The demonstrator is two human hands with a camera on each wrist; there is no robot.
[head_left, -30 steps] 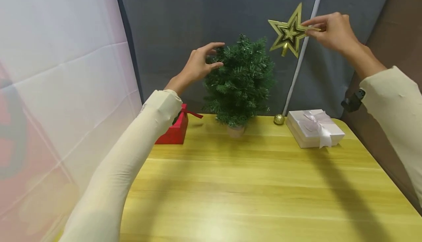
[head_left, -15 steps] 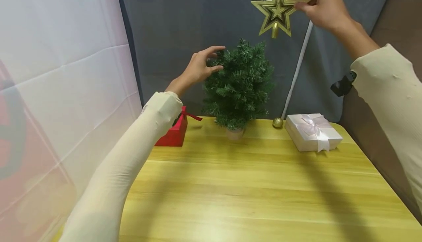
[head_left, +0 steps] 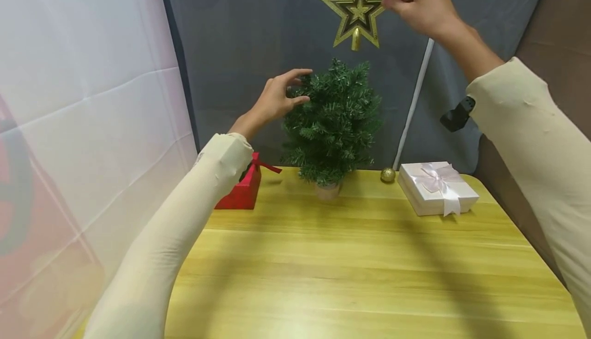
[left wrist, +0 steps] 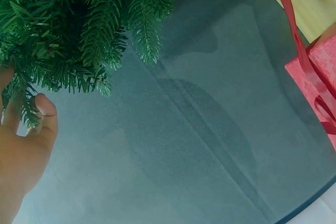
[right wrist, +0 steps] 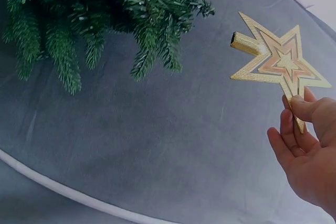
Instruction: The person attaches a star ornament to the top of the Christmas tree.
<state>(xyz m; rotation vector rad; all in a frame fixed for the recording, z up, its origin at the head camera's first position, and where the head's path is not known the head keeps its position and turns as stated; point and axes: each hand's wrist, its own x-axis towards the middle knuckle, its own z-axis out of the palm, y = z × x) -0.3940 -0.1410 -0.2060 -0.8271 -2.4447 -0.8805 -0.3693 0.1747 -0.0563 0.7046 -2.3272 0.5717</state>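
A gold star tree topper [head_left: 358, 12] hangs upright just above the small green artificial Christmas tree [head_left: 334, 118], its tube pointing down. My right hand [head_left: 427, 4] pinches one side point of it between thumb and fingers. In the right wrist view the open end of the topper's tube [right wrist: 245, 43] faces the branches, a gap apart. At the tree's upper left, my left hand [head_left: 273, 99] has thumb and fingers spread apart against the outer branches. A branch tip [left wrist: 27, 100] shows between its thumb and fingers in the left wrist view.
The tree's pale pot [head_left: 328, 191] stands near the back of the wooden table [head_left: 323, 277]. A red box with ribbon [head_left: 242, 190] is partly behind the left sleeve. To the right are a gold ball [head_left: 388, 175] and a white ribboned gift box [head_left: 436, 187]. Grey cloth [head_left: 249, 16] hangs behind.
The right hand has carried the star topper up and leftward, from right of the tree to above its top. My left hand has stayed by the branches; the view has tilted slightly.
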